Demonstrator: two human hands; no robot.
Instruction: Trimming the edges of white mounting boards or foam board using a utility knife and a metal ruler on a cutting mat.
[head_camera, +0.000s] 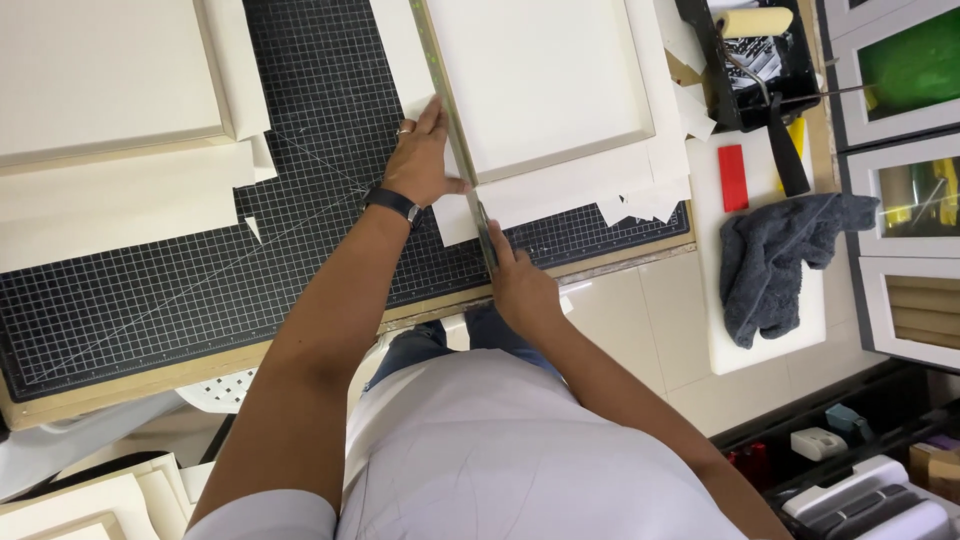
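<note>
Here, a long metal ruler (452, 120) is laid along the left edge of a cream board (545, 85) that rests on a black gridded cutting mat (200, 290). The left hand (420, 160) is spread flat, fingers apart, and pressed down on the ruler and on the paper strip beside it; a ring and a dark wristwatch (392, 203) are worn on it. The right hand (520, 285) is closed around something slim at the near end of the ruler, probably a knife, though the tool itself cannot be made out.

The ruler is judged stiff, thin and rather slippery on smooth paper, so it is best held by flat downward pressure near its middle rather than gripped at an edge. The board looks light and rigid, with edges that are easily dented.

To the right, a grey towel (785, 260), a red block (733, 178) and a paint roller (755, 22) in a black tray (722, 95) are seen.
</note>
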